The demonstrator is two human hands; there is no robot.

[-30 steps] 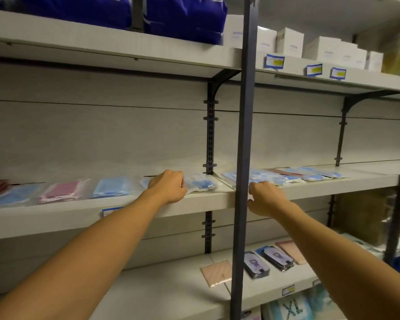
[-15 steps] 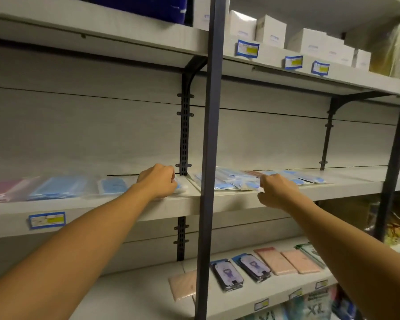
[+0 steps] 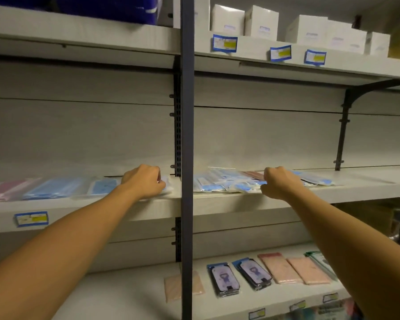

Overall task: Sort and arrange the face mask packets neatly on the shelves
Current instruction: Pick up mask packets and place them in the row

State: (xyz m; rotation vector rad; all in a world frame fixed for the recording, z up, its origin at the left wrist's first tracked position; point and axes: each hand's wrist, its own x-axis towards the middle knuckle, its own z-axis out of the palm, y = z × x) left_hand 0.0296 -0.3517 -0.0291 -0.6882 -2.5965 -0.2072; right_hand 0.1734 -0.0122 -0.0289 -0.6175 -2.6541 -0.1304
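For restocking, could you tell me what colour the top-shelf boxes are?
White boxes, clearest in the head view.

Middle shelf [image 3: 217, 200]: a row of packets [image 3: 53, 188] lies left of the upright post [image 3: 186, 158]; a loose overlapping pile of packets [image 3: 231, 182] lies right of it. Left hand [image 3: 143, 181] rests on the packet nearest the post; right hand [image 3: 280, 182] is at the pile's front edge. Boxes [image 3: 261, 23] stand on the shelf above, right of the post. More packets [image 3: 252, 276] lie side by side on the shelf below.

Shop or pharmacy stockroom: long pale shelves [image 3: 286, 197] with price labels [image 3: 31, 218] (blue-yellow), white boxes [image 3: 261, 20], packaged masks [image 3: 229, 183] laid flat.
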